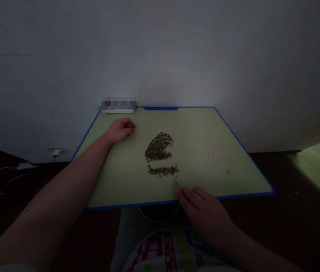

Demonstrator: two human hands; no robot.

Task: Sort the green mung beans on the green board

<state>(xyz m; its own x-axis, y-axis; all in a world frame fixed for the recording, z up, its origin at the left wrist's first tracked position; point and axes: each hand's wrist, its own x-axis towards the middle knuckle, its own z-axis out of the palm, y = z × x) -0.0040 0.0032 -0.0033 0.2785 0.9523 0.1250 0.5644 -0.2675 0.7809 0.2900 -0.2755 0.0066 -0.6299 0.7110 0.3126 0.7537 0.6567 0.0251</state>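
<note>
My left hand (121, 130) rests on the left side of the pale table top, its fingers loosely curled in and no object showing in them. At the front edge, my right hand (201, 204) pinches a small, thin, pale tool (178, 184) whose exact kind is too dim to tell. A pile of dark greenish-brown grains mixed with paler bits (158, 147) lies near the middle of the table. Between that pile and my right hand runs a narrow strip of the same grains (163, 170). Farther right is a thin spread of whitish grains (213, 150).
The small table (188, 124) has a blue rim and stands against a grey wall. A white box-like object (119, 109), partly blurred, sits at its back left corner. A small dark sliver (228, 172) lies at the right. Cables and a power strip (26, 166) are at left.
</note>
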